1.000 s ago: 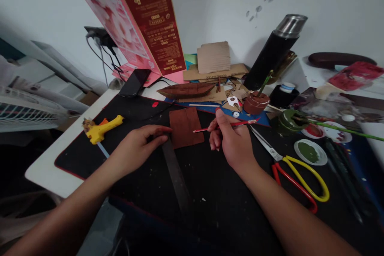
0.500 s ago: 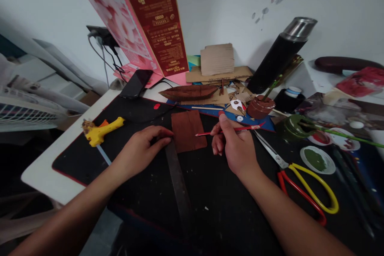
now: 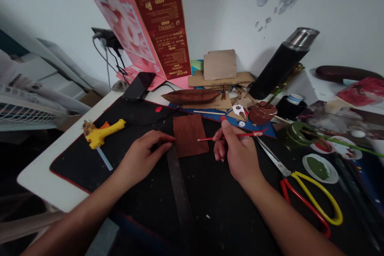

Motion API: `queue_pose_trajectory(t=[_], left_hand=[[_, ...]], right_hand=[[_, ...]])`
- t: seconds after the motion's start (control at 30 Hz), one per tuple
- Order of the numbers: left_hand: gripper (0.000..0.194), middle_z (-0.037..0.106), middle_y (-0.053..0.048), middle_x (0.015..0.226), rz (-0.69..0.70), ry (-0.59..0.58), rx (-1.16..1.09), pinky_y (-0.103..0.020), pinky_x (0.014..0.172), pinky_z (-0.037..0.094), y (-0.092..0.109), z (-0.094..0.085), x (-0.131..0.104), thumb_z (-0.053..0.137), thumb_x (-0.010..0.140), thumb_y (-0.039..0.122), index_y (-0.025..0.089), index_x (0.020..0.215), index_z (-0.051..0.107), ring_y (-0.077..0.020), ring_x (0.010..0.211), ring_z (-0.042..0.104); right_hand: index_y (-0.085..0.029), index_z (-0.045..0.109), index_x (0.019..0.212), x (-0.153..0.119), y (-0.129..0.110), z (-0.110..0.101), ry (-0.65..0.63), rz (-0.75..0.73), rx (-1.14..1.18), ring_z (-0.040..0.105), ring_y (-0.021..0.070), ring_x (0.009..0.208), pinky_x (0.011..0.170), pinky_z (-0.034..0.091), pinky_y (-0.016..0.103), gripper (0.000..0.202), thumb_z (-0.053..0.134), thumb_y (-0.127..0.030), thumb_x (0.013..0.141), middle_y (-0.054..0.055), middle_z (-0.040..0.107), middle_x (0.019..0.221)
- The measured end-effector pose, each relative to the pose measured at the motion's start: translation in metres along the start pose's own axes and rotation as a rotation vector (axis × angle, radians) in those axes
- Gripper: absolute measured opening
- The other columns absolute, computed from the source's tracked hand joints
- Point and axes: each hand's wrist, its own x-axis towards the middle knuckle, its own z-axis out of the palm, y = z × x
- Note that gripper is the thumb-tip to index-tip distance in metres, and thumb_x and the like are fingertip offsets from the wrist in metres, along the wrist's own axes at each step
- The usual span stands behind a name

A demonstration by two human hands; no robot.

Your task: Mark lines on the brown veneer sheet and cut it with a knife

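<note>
My left hand point(image 3: 150, 150) pinches the far end of a dark, flat metal ruler point(image 3: 177, 184) between thumb and fingers. The ruler lies along the black mat and runs toward me. Right beside those fingertips is a brown square piece point(image 3: 191, 138), flat on the mat. My right hand point(image 3: 237, 148) is closed around a red pencil point(image 3: 207, 139), whose tip points left over the right part of the brown piece. Whether the tip touches it, I cannot tell. A small red round thing point(image 3: 223, 118) shows just beyond my right thumb.
Scissors point(image 3: 288, 172) with red and yellow handles lie at right, near a dish of green paint point(image 3: 320, 168) and paint jars point(image 3: 263, 113). A yellow glue gun point(image 3: 105, 132) is at left. Behind stand a brown boat shape point(image 3: 190, 97), cardboard scraps point(image 3: 220, 65) and a black thermos point(image 3: 279, 68).
The view has tilted slightly, so everything sits a little lower. Both hands keep their grips on the ruler and the pencil, with hardly any movement over the mat.
</note>
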Motion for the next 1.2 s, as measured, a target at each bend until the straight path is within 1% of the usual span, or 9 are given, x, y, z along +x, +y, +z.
queue_pose_trajectory(t=[0.2, 0.37, 0.47, 0.5, 0.57, 0.63, 0.77, 1.0, 1.2], left_hand=[[0.021, 0.077, -0.003, 0.105, 0.041, 0.014, -0.028, -0.034, 0.088, 0.059, 0.001, 0.003, 0.004, 0.063, 0.102, 0.040, 0.027, 0.104, 0.080, -0.0213, 0.098, 0.073], [0.019, 0.076, -0.004, 0.103, 0.051, 0.031, -0.013, -0.034, 0.084, 0.059, 0.007, 0.004, 0.008, 0.063, 0.102, 0.036, 0.026, 0.104, 0.078, -0.0220, 0.096, 0.073], [0.017, 0.074, -0.004, 0.107, 0.095, 0.043, 0.014, -0.035, 0.090, 0.060, 0.016, -0.002, -0.005, 0.063, 0.105, 0.035, 0.026, 0.106, 0.078, -0.0217, 0.101, 0.072], [0.016, 0.073, -0.004, 0.109, 0.153, 0.043, 0.051, -0.035, 0.091, 0.059, 0.018, -0.004, -0.013, 0.063, 0.106, 0.033, 0.027, 0.108, 0.078, -0.0213, 0.103, 0.071], [0.018, 0.073, -0.004, 0.116, 0.290, 0.016, 0.119, -0.034, 0.091, 0.059, 0.022, -0.006, -0.032, 0.062, 0.108, 0.027, 0.030, 0.117, 0.077, -0.0206, 0.106, 0.071], [0.027, 0.074, -0.005, 0.124, 0.407, -0.056, 0.173, -0.035, 0.094, 0.059, 0.022, -0.005, -0.051, 0.059, 0.110, 0.024, 0.031, 0.132, 0.074, -0.0213, 0.111, 0.071], [0.039, 0.069, -0.008, 0.146, 0.542, -0.220, 0.320, -0.041, 0.101, 0.059, 0.021, 0.005, -0.072, 0.058, 0.110, 0.022, 0.030, 0.147, 0.066, -0.0254, 0.121, 0.068], [0.039, 0.069, -0.008, 0.147, 0.607, -0.302, 0.344, -0.040, 0.101, 0.060, 0.023, 0.011, -0.066, 0.061, 0.107, 0.015, 0.029, 0.142, 0.070, -0.0269, 0.123, 0.064], [0.040, 0.069, -0.008, 0.149, 0.609, -0.323, 0.353, -0.044, 0.111, 0.058, 0.022, 0.012, -0.063, 0.061, 0.107, 0.015, 0.029, 0.143, 0.069, -0.0282, 0.132, 0.062]], right_hand=[[-0.022, 0.067, 0.068, 0.000, 0.001, -0.001, -0.001, -0.001, -0.026, 0.052, 0.0105, 0.034, 0.036, 0.037, 0.022, 0.055, 0.072, -0.068, 0.097, -0.007, 0.048, 0.041], [-0.023, 0.067, 0.068, 0.000, 0.002, -0.001, -0.016, -0.013, -0.048, 0.052, 0.0109, 0.035, 0.037, 0.039, 0.023, 0.054, 0.070, -0.067, 0.099, -0.007, 0.048, 0.042], [-0.023, 0.067, 0.068, 0.001, 0.001, -0.001, -0.020, -0.013, -0.050, 0.052, 0.0110, 0.035, 0.037, 0.039, 0.024, 0.054, 0.070, -0.067, 0.099, -0.007, 0.048, 0.043], [-0.023, 0.067, 0.068, 0.001, 0.001, -0.001, -0.025, -0.012, -0.051, 0.052, 0.0111, 0.036, 0.037, 0.040, 0.024, 0.054, 0.069, -0.067, 0.099, -0.007, 0.048, 0.043], [-0.023, 0.067, 0.069, 0.001, 0.001, -0.001, -0.032, -0.011, -0.057, 0.053, 0.0113, 0.036, 0.037, 0.040, 0.024, 0.054, 0.069, -0.067, 0.099, -0.007, 0.049, 0.043], [-0.022, 0.068, 0.069, 0.001, 0.000, -0.001, -0.036, -0.011, -0.063, 0.053, 0.0115, 0.037, 0.038, 0.040, 0.024, 0.055, 0.069, -0.068, 0.099, -0.006, 0.049, 0.043], [-0.023, 0.067, 0.068, 0.000, 0.000, -0.001, -0.040, -0.015, -0.069, 0.054, 0.0115, 0.037, 0.038, 0.039, 0.024, 0.056, 0.070, -0.070, 0.098, -0.006, 0.050, 0.044], [-0.022, 0.069, 0.069, -0.001, 0.000, 0.001, -0.074, -0.037, -0.090, 0.053, 0.0109, 0.038, 0.041, 0.041, 0.023, 0.056, 0.068, -0.069, 0.099, -0.006, 0.050, 0.044], [-0.022, 0.068, 0.068, -0.001, 0.001, 0.002, -0.082, -0.040, -0.095, 0.052, 0.0107, 0.038, 0.040, 0.039, 0.024, 0.056, 0.068, -0.069, 0.099, -0.007, 0.050, 0.044]])
